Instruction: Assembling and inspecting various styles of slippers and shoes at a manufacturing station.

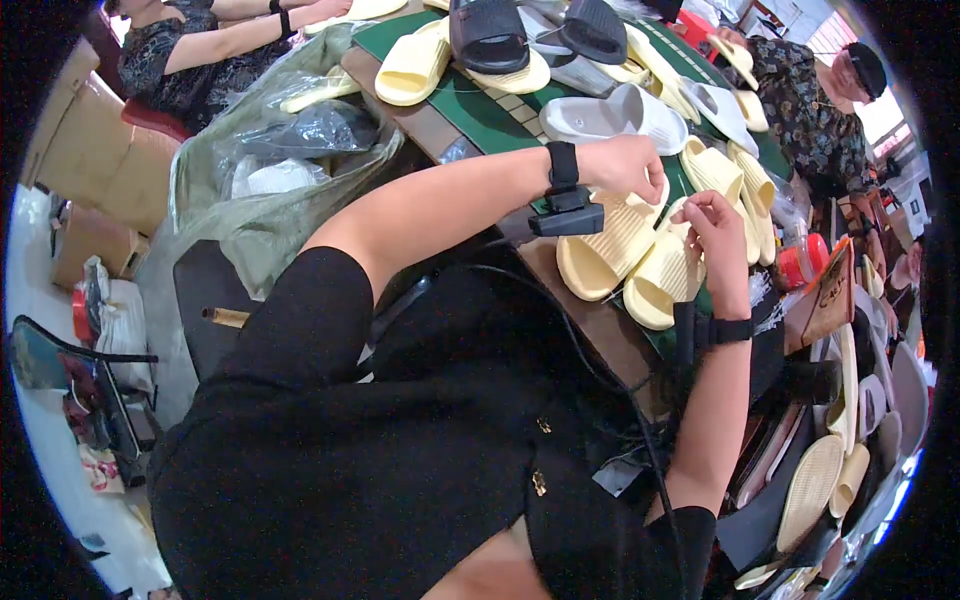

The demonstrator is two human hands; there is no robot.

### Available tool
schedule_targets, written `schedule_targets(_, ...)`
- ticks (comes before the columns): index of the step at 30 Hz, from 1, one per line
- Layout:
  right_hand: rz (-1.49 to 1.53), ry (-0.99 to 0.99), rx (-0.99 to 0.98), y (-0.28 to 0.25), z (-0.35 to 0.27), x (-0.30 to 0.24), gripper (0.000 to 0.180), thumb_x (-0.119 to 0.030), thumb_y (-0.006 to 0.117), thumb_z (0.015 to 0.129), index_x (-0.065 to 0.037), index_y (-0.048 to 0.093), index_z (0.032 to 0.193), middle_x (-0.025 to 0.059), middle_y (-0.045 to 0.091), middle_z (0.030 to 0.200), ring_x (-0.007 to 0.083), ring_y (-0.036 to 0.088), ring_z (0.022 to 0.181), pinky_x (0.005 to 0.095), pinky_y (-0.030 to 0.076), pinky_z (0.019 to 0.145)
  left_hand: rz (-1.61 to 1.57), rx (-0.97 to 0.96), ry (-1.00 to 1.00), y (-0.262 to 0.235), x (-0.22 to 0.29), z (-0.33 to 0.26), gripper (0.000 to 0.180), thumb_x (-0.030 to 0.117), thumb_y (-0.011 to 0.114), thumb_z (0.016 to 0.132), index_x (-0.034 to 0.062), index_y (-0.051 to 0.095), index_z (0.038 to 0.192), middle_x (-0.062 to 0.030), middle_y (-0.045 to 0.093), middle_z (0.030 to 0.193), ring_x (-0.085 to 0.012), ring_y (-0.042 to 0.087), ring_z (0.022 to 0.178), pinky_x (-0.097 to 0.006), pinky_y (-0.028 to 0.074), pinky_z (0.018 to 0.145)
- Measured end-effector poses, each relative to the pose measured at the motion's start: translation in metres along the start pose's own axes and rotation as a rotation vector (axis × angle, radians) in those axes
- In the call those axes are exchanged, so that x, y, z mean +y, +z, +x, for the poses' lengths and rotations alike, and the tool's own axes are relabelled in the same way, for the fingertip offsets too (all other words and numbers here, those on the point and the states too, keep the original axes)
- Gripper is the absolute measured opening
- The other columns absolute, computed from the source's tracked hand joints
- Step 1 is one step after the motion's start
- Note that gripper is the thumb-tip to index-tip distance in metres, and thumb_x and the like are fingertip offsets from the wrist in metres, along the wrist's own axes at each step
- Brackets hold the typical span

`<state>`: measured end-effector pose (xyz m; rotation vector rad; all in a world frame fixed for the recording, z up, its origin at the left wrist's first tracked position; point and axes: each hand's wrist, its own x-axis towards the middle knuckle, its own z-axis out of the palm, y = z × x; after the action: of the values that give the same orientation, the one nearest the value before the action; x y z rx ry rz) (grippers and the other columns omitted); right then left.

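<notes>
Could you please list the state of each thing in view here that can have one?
Left hand: closed on the rim of a pale yellow slipper.
Right hand: fingers pinched at a second yellow slipper.
Black slippers: lying sole up.
White slipper: lying flat, untouched.
Plastic bag: open, crumpled.

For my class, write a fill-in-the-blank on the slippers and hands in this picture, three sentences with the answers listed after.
1. Both hands work on a pair of pale ____ slippers.
2. Each wrist wears a ____ band; see the left hand and right hand.
3. At the table's far end, the two dark slippers are ____.

Answers: yellow; black; black
</notes>
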<state>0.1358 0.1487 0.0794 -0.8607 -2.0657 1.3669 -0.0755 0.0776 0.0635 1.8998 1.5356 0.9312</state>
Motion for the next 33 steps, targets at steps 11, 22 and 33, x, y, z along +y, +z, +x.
schedule_targets(11,-0.140,-0.042,-0.057,-0.002,0.008,0.004,0.007,-0.008,0.062,0.091,-0.003,0.066,0.094,-0.0031,0.061,0.074,0.0014,0.043,0.058,0.0197,0.030,0.048,-0.002,0.083,0.059,0.018,-0.024,0.001,0.018,0.022,0.074,0.078,0.0055,0.075,0.086,-0.0105,0.072,0.085,-0.0216,0.068,0.080,-0.034,0.051,0.077)
schedule_targets(22,-0.223,0.029,-0.120,-0.018,0.017,0.008,0.006,-0.008,0.064,0.087,-0.003,0.066,0.090,-0.0035,0.059,0.071,0.0015,0.042,0.055,0.0199,0.028,0.047,0.392,0.694,0.258,-0.010,-0.027,-0.097,0.018,0.015,0.076,0.075,0.0076,0.069,0.089,-0.0071,0.068,0.096,-0.0276,0.062,0.101,-0.039,0.048,0.089)
schedule_targets(33,-0.374,-0.044,-0.486,0.006,0.037,-0.022,0.004,0.002,0.066,0.081,0.001,0.063,0.079,-0.0019,0.059,0.070,0.0070,0.053,0.066,0.0224,0.043,0.062,0.617,0.686,0.464,0.021,0.002,-0.152,0.017,0.006,0.067,0.070,0.0051,0.066,0.087,-0.0077,0.064,0.100,-0.0283,0.061,0.105,-0.038,0.053,0.085)
